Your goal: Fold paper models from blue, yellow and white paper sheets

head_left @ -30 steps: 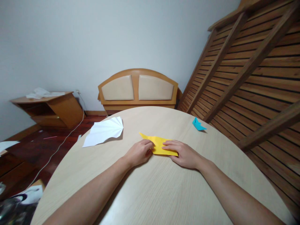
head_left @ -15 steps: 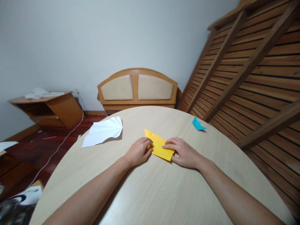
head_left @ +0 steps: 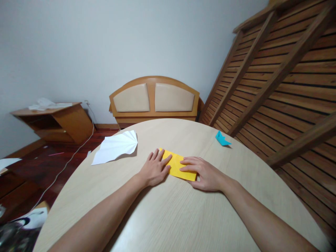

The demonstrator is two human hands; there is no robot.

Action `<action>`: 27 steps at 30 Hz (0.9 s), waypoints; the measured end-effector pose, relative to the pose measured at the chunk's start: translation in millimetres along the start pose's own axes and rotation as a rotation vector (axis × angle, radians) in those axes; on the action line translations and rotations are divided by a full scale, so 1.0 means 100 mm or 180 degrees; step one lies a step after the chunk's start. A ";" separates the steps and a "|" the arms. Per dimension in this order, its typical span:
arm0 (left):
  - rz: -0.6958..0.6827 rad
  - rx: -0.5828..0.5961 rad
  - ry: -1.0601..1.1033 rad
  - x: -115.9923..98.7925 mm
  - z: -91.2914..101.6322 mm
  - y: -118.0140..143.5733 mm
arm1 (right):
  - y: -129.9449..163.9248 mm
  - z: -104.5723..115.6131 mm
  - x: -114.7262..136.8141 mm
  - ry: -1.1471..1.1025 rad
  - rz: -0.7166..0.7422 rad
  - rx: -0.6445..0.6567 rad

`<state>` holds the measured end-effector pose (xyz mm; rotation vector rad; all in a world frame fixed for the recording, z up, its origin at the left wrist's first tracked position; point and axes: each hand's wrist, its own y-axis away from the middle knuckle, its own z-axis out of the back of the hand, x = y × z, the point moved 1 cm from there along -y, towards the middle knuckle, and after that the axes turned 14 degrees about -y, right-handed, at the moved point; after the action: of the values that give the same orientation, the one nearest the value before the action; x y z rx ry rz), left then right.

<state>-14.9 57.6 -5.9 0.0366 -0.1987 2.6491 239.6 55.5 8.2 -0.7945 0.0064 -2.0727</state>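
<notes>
A folded yellow sheet of paper [head_left: 176,164] lies on the pale round table [head_left: 168,217], between my hands. My left hand [head_left: 155,169] rests with spread fingers on its left end, fingertips pressing the paper. At the right end, my right hand [head_left: 202,173] grips the paper, with fingers on top and the thumb at the near edge, partly beneath it. The left end of the paper is partly hidden under my left fingers.
A creased white paper [head_left: 115,147] lies at the table's left. A small blue folded paper boat [head_left: 222,138] stands near the far right edge. Beyond are a wooden headboard [head_left: 152,79], a low cabinet [head_left: 70,122] and a slatted wooden frame [head_left: 262,91].
My left hand has gone from curled fingers to spread, flat ones on the paper. The yellow paper has turned slightly and now lies flatter. My right hand stays at the right end.
</notes>
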 end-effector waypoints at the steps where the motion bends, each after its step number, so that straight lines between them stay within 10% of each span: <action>1: 0.0063 -0.0035 -0.0002 0.01 0.00 -0.01 | -0.01 0.00 0.02 -0.0016 -0.0021 0.0009; 10: -0.0025 -0.0572 0.0091 -0.04 0.08 -0.03 | -0.20 -0.27 0.37 0.0129 -0.0365 -0.0518; 22: 0.0800 -0.0226 -0.0146 -0.02 -0.09 -0.07 | -0.13 -0.47 0.19 0.0333 -0.1079 0.0110; 27: 0.0036 -0.0386 0.0102 -0.13 -0.02 -0.04 | -0.17 -0.43 0.18 0.0280 -0.1033 0.0181</action>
<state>-1.0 55.7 -7.9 -0.0468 -0.3494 2.6415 197.1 40.4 -11.4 -0.7048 -0.1409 -2.4015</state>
